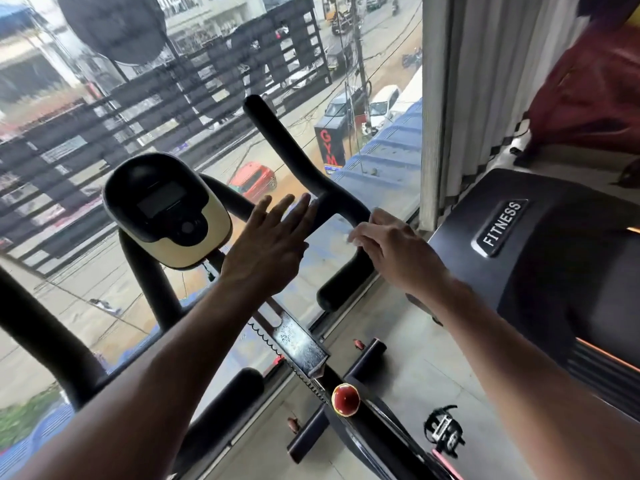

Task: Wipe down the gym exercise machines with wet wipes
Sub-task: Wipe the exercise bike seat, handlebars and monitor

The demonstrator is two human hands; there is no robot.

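**Black foam bars, two hands at the bike's handlebar**

Black padded tube curves up at the far left, part of the exercise bike's handlebar. Next comes the console, a rounded black-and-cream shell with a dull grey screen, mounted on a dark stem. The left hand reaches forward just right of it, fingers straight and close together, tips at the handlebar's crossbar; it holds nothing. Below, a scuffed metal adjustment plate with a toothed edge runs down to a red knob. The right hand curls over the right grip, fingers bent around something pale at their tips (a wipe, perhaps; too blurred to tell). A pedal sits low on the tiled floor side. At the right stands a treadmill, matte black, labelled FITNESS, beside grey curtains.
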